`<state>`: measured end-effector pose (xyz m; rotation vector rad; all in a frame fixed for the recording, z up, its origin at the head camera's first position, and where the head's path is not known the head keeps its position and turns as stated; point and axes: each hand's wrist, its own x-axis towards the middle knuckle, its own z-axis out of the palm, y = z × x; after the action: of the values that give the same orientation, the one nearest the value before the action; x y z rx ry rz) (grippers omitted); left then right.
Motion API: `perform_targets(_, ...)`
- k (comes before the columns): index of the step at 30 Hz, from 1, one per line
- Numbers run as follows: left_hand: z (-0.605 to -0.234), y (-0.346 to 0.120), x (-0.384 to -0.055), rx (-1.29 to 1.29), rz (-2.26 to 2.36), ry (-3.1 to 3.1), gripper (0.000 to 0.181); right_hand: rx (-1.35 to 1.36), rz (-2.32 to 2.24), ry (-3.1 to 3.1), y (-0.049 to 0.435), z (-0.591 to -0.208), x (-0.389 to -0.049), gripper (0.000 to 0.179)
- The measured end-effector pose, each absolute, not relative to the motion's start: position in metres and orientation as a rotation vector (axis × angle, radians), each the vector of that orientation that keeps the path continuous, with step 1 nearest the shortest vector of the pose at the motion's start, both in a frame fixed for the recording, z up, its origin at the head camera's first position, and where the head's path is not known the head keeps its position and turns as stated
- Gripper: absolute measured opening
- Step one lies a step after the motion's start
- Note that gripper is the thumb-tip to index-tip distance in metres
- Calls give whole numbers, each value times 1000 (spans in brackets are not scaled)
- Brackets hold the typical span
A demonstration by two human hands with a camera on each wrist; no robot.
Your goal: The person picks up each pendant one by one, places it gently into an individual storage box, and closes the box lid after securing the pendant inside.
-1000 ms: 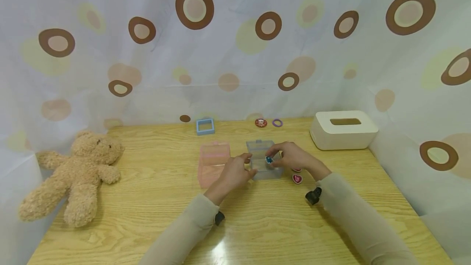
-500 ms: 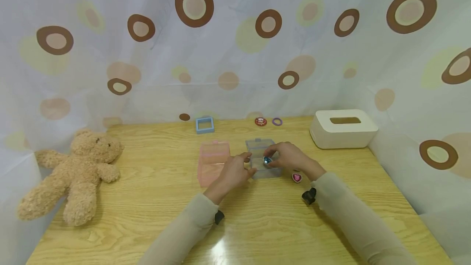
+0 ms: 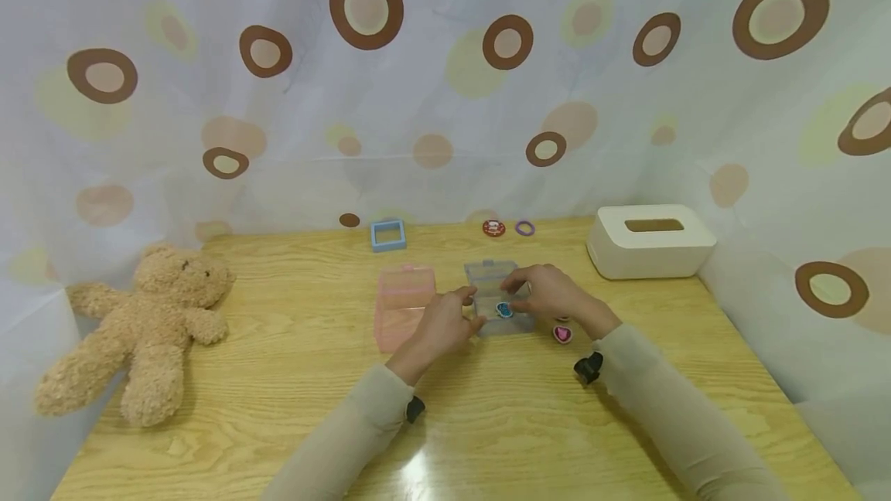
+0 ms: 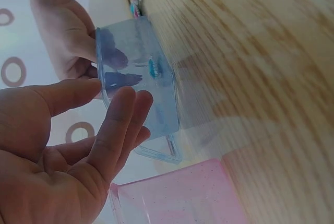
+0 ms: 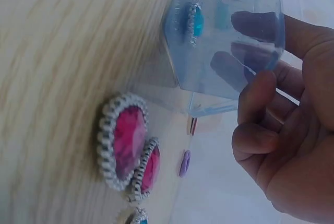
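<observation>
A clear blue plastic box (image 3: pixel 503 327) stands with its lid open in the middle of the table. On its floor lies a blue gem with a silvery beaded edge (image 5: pixel 197 21). My right hand (image 3: pixel 553 292) reaches over the box's right wall, thumb and index finger inside, apart from the gem and holding nothing. At the box's left side is my left hand (image 3: pixel 442 323), thumb and fingers spread, fingertips at the rim and wall; firm contact is unclear. Two pink gems (image 5: pixel 128 140) lie right of the box, with part of another blue gem (image 5: pixel 140 217) beside them.
A clear pink box (image 3: pixel 405 296) stands open to the left. Behind are a blue square frame (image 3: pixel 387 236), a red round disc (image 3: pixel 493 228) and a purple ring (image 3: pixel 525 228). A white tissue box (image 3: pixel 650 246) is back right, a teddy bear (image 3: pixel 149 323) far left.
The right thumb and fingers have let go of the blue gem, which has come to rest inside the blue box. My left hand stays in about the same place.
</observation>
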<state>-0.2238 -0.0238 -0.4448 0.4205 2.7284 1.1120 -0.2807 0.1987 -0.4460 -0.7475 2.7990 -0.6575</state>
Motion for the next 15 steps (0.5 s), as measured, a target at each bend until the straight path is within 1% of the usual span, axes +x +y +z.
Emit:
perform_targets(12, -443, -23, -224, 419, 1122, 2731, 58, -816, -908, 2775, 224, -434, -289, 32)
perform_targets(15, -444, -23, -224, 419, 1105, 2742, 58, -782, -962, 2768, 232, -432, -290, 32)
